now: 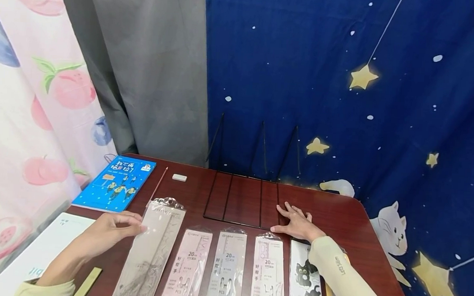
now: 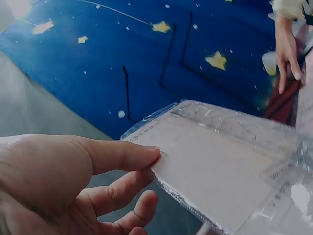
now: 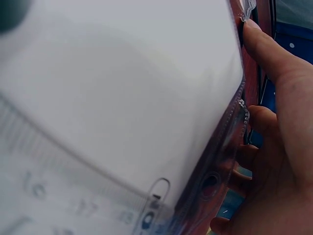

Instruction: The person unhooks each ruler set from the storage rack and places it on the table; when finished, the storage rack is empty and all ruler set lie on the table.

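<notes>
My left hand [image 1: 108, 233] pinches the left edge of a ruler set in a clear plastic sleeve [image 1: 153, 246], lifted and tilted above the table. In the left wrist view the thumb lies on top of that sleeve [image 2: 210, 161], with fingers beneath its edge. My right hand [image 1: 297, 221], its fingers spread, rests at the right front corner of a black wire rack [image 1: 241, 223]; whether it touches the wire, I cannot tell. Close to the right wrist camera lies a blurred ruler pack [image 3: 122, 98], beside the right hand [image 3: 288, 122].
Along the front lie a pink ruler pack [image 1: 188, 265], a grey one [image 1: 227, 267], another pink one [image 1: 269, 273] and a black-cat sheet [image 1: 304, 274]. Towards the back left are a blue book [image 1: 114, 184], a pencil [image 1: 157, 184] and an eraser [image 1: 179, 177]. Curtains [image 1: 164, 74] hang behind.
</notes>
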Motion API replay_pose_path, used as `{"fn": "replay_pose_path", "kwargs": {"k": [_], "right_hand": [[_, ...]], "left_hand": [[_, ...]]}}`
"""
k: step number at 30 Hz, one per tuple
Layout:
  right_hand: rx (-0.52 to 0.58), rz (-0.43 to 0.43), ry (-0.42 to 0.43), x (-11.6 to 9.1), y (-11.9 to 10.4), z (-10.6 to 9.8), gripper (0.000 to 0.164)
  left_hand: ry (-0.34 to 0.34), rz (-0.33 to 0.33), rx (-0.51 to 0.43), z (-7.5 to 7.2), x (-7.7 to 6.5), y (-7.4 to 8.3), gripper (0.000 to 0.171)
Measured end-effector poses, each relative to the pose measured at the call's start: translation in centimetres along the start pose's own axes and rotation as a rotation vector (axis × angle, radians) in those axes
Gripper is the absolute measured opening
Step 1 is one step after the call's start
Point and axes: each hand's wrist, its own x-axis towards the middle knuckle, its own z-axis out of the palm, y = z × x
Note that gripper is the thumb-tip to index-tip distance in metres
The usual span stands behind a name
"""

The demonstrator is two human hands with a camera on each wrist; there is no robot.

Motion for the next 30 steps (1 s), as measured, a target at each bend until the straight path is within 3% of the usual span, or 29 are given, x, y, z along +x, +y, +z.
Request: {"fn": "replay_pose_path", "kwargs": {"k": [10, 14, 19, 26, 30], "right_hand": [[0.003, 0.002, 0.02, 0.1, 0.1, 0.3, 0.098], [0.008, 0.004, 0.016, 0.1, 0.1, 0.4, 0.098], [0.008, 0.005, 0.015, 0.1, 0.1, 0.5, 0.099], [0.014, 0.003, 0.015, 0.2, -0.2, 0.5, 0.099], [0.01, 0.002, 0.015, 0.2, -0.4, 0.4, 0.099]], "left_hand": [[0.092, -0.005, 0.125, 2.4, 1.7, -4.5, 0.035], [0.137, 0.013, 0.233, 3.4, 2.6, -5.7, 0.023], [0.171, -0.007, 0.343, 4.2, 3.0, -6.3, 0.011], [0.163, -0.042, 0.396, 4.5, 3.2, -6.5, 0.014], [0.206, -0.046, 0.4, 4.8, 3.0, -6.4, 0.021]]}}
